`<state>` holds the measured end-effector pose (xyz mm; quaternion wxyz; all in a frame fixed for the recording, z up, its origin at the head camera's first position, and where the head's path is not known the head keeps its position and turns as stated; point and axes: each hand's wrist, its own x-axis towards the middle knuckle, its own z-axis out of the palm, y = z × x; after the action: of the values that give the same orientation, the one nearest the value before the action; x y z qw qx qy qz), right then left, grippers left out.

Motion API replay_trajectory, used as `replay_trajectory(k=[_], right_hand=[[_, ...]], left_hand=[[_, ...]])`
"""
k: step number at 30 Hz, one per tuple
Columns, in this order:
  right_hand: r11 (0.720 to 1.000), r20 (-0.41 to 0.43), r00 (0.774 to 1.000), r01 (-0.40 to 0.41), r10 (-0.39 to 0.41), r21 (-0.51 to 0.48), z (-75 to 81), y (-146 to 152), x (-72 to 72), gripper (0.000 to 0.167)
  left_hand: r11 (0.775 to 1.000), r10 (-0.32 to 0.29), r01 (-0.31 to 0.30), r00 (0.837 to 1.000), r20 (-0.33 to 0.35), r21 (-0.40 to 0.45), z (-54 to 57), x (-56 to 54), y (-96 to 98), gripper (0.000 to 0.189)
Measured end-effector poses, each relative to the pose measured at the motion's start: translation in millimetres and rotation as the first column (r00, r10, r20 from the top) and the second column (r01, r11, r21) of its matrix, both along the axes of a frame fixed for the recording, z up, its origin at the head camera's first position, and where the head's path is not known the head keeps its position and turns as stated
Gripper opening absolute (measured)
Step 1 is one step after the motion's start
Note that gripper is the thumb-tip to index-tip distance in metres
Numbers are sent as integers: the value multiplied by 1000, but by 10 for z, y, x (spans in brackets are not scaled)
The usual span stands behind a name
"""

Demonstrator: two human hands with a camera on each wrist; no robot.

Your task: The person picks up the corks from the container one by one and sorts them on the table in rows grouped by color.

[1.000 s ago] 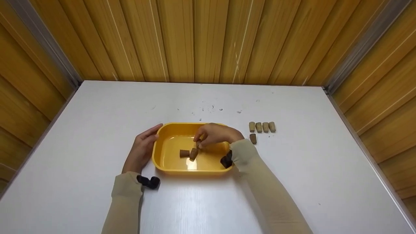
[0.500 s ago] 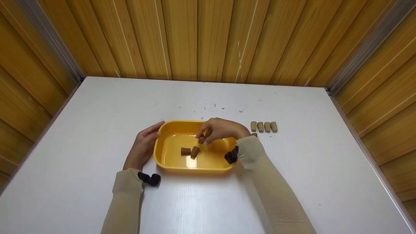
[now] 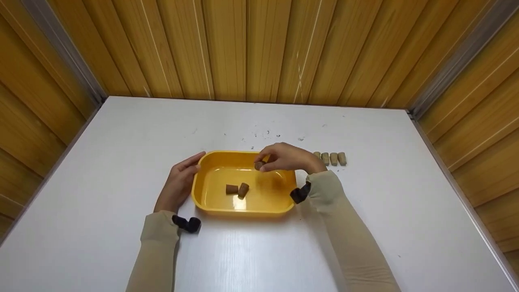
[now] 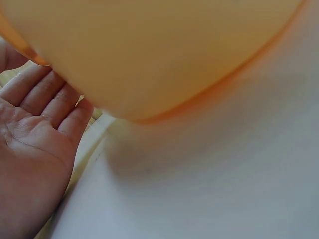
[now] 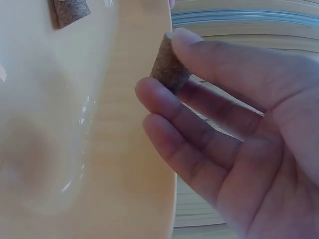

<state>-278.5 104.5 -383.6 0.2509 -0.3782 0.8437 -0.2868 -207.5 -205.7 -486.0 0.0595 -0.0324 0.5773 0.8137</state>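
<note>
Shifted up and rightward since the earlier frame: right hand [image 3: 287, 156], with its brown plug [image 5: 171, 64] now raised over the far part of the yellow tray [image 3: 245, 212], right of centre, thumb and fingertips closed on it, the lower fingers loosely bent. Plug looks light, stiff and rough-grained, so slipping seems unlikely, though its edges may crumble; best hold, I judge, is a gentle pinch across the tapered sides. Left hand [image 3: 178, 182] holds the tray's left end, thumb at the rim, fingers fairly straight outside; two more brown plugs [image 3: 243, 190] lie within.
</note>
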Motion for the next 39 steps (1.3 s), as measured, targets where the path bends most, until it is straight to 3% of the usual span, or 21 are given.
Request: replay_trajectory(k=[7, 12, 19, 26, 33, 39], right_hand=[[998, -25, 999, 38, -40, -59, 45, 145, 22, 28], [987, 2, 994, 111, -111, -118, 52, 254, 39, 28], [956, 6, 975, 218, -222, -194, 9, 485, 42, 36], [921, -9, 957, 277, -290, -273, -39, 732, 41, 29], [890, 19, 937, 336, -348, -308, -86, 953, 31, 27], [884, 60, 928, 370, -368, -285, -166, 1130, 50, 41]], left_hand=[[1000, -3, 3, 1000, 0, 6, -25, 4, -14, 49], [1000, 3, -3, 1000, -11, 21, -37, 8, -24, 49], [999, -7, 7, 1000, -7, 33, -63, -14, 16, 49], [1000, 3, -2, 1000, -10, 29, -75, -55, 50, 48], [1000, 11, -11, 1000, -8, 8, -74, -58, 23, 47], [1000, 2, -2, 1000, -9, 14, -90, -45, -6, 47]])
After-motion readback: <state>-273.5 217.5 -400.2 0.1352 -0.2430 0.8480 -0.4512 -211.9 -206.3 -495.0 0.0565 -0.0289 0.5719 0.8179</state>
